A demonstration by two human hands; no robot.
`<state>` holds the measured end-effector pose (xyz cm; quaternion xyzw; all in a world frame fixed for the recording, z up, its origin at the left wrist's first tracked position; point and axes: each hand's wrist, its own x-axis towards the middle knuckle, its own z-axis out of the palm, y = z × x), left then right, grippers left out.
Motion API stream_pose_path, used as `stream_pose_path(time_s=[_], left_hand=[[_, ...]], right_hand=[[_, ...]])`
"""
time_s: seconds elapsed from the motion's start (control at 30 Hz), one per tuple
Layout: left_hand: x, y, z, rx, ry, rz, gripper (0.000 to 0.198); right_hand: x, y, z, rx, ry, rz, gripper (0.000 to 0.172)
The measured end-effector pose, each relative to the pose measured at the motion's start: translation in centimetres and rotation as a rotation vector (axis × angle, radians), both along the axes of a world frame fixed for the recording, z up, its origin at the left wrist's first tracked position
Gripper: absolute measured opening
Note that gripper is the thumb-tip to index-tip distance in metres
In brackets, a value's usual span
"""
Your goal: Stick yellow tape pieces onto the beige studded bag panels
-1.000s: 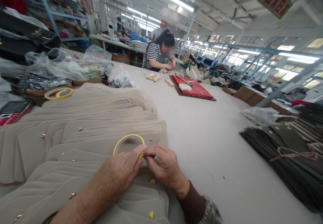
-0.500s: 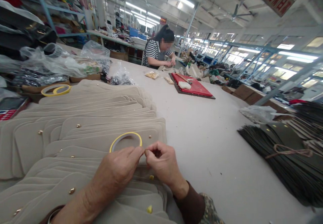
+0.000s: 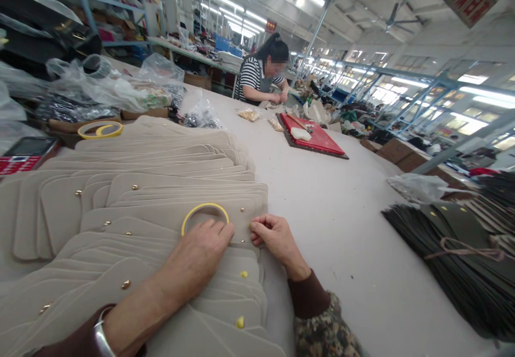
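My left hand (image 3: 205, 250) is closed over the lower rim of a roll of yellow tape (image 3: 206, 206), which stands above the beige panels. To its right, my right hand (image 3: 276, 237) has thumb and forefinger pinched together at the right edge of a panel; whatever is between the fingertips is too small to make out. Overlapping beige panels (image 3: 161, 207) with rounded corners lie under both hands. Small metal studs (image 3: 242, 209) show on several of them. Two bits of yellow tape (image 3: 240, 322) sit on the panels below my hands.
Another yellow tape roll (image 3: 100, 129) lies at the left, near plastic bags and a red-and-black device (image 3: 30, 153). A red board (image 3: 317, 133) lies farther back, near a co-worker in a striped top (image 3: 251, 78). Tied dark panels (image 3: 446, 260) are at the right.
My hands have moved apart: the right one shifted right to the panel's edge, the left stayed at the tape roll. A stud between them is now uncovered. The view has shifted slightly.
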<state>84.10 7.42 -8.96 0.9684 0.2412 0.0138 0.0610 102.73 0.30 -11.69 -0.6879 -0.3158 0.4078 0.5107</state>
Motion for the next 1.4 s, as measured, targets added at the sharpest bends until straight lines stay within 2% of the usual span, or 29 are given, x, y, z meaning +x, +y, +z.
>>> stream_pose_path(time_s=[0.13, 0.3, 0.53, 0.8, 0.87, 0.9, 0.97, 1.07, 1.23, 1.4], left_hand=[[-0.2, -0.2, 0.1, -0.152, 0.003, -0.03, 0.025], [-0.2, -0.2, 0.0, -0.249, 0.079, -0.054, 0.025], [-0.5, -0.2, -0.6, -0.254, -0.008, -0.047, 0.023], [-0.5, -0.1, -1.2, -0.246, -0.034, -0.053, 0.024], [-0.5, -0.2, -1.0, -0.22, -0.044, -0.051, 0.025], [-0.5, -0.3, -0.9, -0.21, -0.045, -0.051, 0.025], [-0.5, -0.4, -0.5, -0.203, -0.037, -0.052, 0.025], [-0.5, -0.3, 0.0, -0.211, -0.028, -0.049, 0.023], [-0.6, -0.3, -0.2, -0.208, -0.026, -0.047, 0.022], [-0.8, -0.7, -0.6, -0.146, -0.108, -0.055, 0.025]], right_hand=[[0.8, -0.5, 0.1, -0.052, 0.03, 0.071, 0.027], [0.6, -1.8, 0.0, -0.182, -0.034, 0.195, 0.017], [-1.1, -2.2, 0.3, -0.038, -0.432, 0.278, 0.012], [-2.5, -1.7, 0.5, -0.018, -0.737, 0.267, 0.014], [-2.4, -1.7, 0.3, -0.018, -0.721, 0.237, 0.008], [-2.2, -1.8, 0.2, -0.026, -0.678, 0.218, 0.012], [-1.6, -2.1, -0.1, -0.058, -0.518, 0.167, 0.019], [-1.0, -2.8, -0.3, -0.077, -0.347, 0.126, 0.013], [-1.9, -3.5, -0.6, 0.073, -0.729, 0.205, 0.013], [-3.2, -2.5, -1.2, 0.04, -0.909, 0.176, 0.017]])
